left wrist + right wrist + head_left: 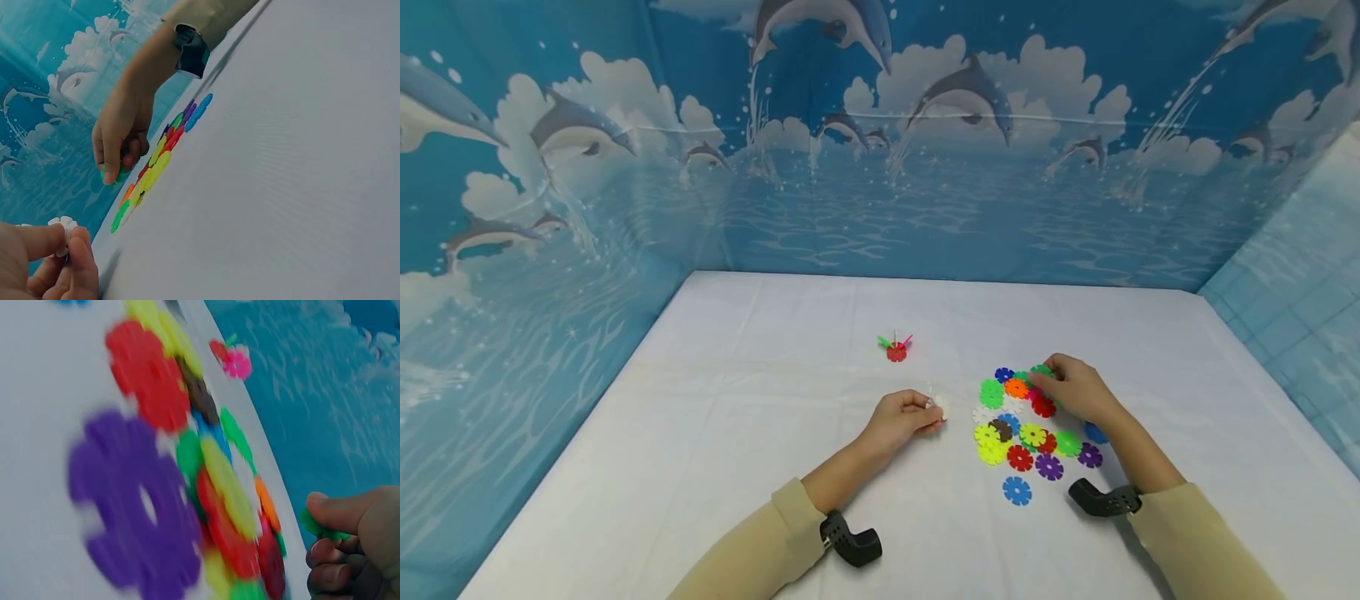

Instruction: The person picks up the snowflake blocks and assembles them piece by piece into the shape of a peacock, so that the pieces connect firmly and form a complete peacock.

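Observation:
My left hand point(904, 423) pinches white notched flower-shaped disc pieces point(937, 408) between thumb and fingers, just above the table; how many there are I cannot tell. To the right, my right hand point(1078, 389) holds a green notched disc point(322, 525) between thumb and curled fingers, at the far side of a spread of coloured discs. Among that spread are a purple disc point(1049, 467), a red disc point(1020, 457) and a yellow disc point(987, 435), some overlapping. Farther back stands a small joined piece point(897, 352) of red, green, pink and white discs.
A white cloth covers the table point(737, 400). One blue disc point(1017, 491) lies apart at the near side of the spread. Blue dolphin-print curtains point(925, 208) hang behind and beside the table. Each wrist wears a black camera mount point(850, 542).

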Demonstrator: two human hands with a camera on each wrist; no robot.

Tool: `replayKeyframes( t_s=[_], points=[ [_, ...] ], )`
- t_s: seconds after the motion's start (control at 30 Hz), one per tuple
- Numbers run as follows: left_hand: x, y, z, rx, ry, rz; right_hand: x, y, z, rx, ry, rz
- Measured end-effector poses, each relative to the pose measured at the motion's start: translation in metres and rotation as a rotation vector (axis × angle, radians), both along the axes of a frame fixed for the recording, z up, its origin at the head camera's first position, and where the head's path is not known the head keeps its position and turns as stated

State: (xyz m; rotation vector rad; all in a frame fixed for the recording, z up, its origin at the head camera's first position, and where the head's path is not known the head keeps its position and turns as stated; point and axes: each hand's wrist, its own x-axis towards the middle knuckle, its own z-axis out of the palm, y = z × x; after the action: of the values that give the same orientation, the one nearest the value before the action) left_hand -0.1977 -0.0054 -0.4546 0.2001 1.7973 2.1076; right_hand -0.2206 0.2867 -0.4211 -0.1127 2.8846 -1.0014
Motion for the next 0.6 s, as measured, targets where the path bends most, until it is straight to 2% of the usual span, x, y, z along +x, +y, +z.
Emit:
replayKeyframes(
  t_s=[0.13, 0.37, 0.6],
  points=[
    [0.002, 0.001, 0.0, -0.028, 0.038, -0.012, 0.008, -0.024, 0.002, -0.07, 0.015, 0.024],
    [0.007, 0.003, 0.001, -0.142, 0.179, -0.051, 0.02, -0.061, 0.003, -0.21, -0.009, 0.124],
    [0.009, 0.003, 0.002, -0.135, 0.2, -0.052, 0.027, -0.087, 0.001, -0.292, -0.073, 0.181]
  ],
)
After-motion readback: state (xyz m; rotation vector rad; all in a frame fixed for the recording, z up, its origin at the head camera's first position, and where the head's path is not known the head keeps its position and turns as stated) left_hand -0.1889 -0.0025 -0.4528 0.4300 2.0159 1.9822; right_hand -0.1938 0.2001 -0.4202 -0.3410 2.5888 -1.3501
